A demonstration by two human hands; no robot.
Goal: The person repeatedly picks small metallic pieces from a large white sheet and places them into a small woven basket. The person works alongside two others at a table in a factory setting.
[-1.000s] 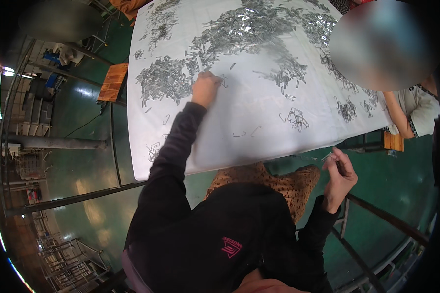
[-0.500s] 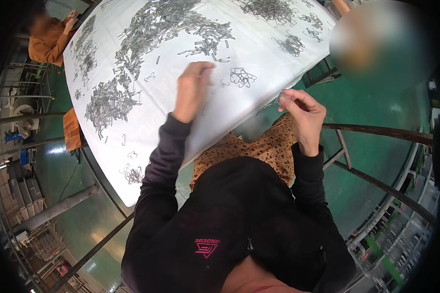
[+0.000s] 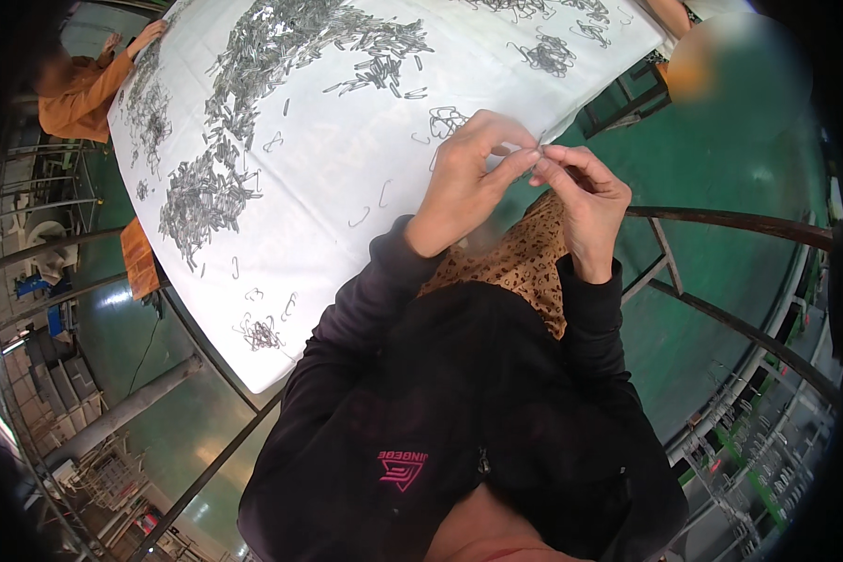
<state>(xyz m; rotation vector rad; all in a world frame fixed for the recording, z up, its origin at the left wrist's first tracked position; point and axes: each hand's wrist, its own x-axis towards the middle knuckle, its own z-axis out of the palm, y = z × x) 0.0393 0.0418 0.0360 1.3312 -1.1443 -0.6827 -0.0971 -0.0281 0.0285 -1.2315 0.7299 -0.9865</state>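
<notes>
Left hand (image 3: 464,183), right hand (image 3: 581,201) pinched together, probably on small wire clip (image 3: 537,150); white table (image 3: 347,244).

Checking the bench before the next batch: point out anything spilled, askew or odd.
Nothing stands out. Small metal hooks lie in loose heaps and strays across the white table, none visibly off its edge. Both hands, left hand and right hand, meet fingertip to fingertip above the table's near edge.

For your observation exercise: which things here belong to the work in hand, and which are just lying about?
In the work: left hand, right hand, small wire piece pinched between them.

Lying about: wire heaps on the white table, loose hooks, metal railing.
</notes>
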